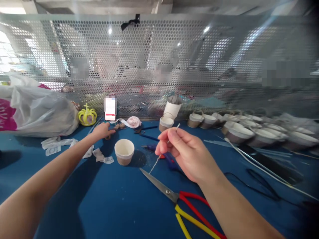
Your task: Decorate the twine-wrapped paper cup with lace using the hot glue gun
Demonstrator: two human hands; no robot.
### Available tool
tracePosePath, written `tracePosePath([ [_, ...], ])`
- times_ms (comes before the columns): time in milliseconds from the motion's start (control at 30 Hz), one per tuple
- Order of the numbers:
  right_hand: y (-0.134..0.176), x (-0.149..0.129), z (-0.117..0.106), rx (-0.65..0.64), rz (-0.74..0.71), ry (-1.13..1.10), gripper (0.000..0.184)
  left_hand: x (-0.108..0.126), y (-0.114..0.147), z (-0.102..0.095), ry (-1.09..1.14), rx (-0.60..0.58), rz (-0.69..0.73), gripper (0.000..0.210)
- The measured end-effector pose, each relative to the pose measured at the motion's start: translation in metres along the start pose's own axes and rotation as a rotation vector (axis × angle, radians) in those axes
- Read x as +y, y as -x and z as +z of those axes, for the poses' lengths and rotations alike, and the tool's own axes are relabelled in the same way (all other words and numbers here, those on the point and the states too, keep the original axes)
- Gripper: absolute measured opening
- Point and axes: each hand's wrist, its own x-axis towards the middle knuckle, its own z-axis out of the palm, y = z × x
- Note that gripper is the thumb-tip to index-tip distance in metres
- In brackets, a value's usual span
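Note:
My right hand [185,151] is closed in a pinch on a thin white twisted cord [155,165], whose lower end hangs over the blades of large scissors [167,191] with red and yellow handles. My left hand [101,130] reaches far forward, its fingers bent down at a small brown object [119,126]; what they grip is partly hidden and too small to make out. Between the hands a small cup [124,152], white inside and brown at its base, stands upright on the blue table [112,205]. Behind my right hand lies a dark blue-handled tool [171,162], partly covered.
A plastic bag [45,109] and yellow crown-shaped piece [87,116] stand left. By the mesh panel [149,73] are a lit phone [110,109], ribbon roll [134,122] and stacked cups [172,108]. Several handled cups [239,132] and a black cable [261,186] occupy the right.

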Motion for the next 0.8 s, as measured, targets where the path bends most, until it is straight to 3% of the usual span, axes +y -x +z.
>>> tracePosePath([
  [100,0.0,0.001,-0.002,-0.031,-0.026,0.026,0.027,0.017,-0.007,0.013,-0.039,-0.019,-0.021,0.032],
  [233,0.0,0.003,-0.006,-0.058,-0.044,0.097,0.027,0.025,-0.008,0.014,-0.026,-0.054,-0.011,0.031],
  [400,0.0,0.007,-0.008,-0.044,-0.036,0.118,0.028,0.007,0.0,-0.001,0.088,-0.024,0.027,0.028],
  [567,0.0,0.007,-0.005,-0.077,-0.051,0.083,0.026,-0.012,0.009,-0.018,0.339,0.075,0.057,0.016],
  [700,0.001,0.005,-0.004,-0.074,-0.05,0.084,0.025,-0.021,0.011,-0.021,0.512,0.152,0.042,0.024],
  [800,0.001,0.005,-0.003,-0.073,-0.053,0.092,0.026,-0.029,0.01,-0.02,0.496,0.124,-0.013,0.022],
])
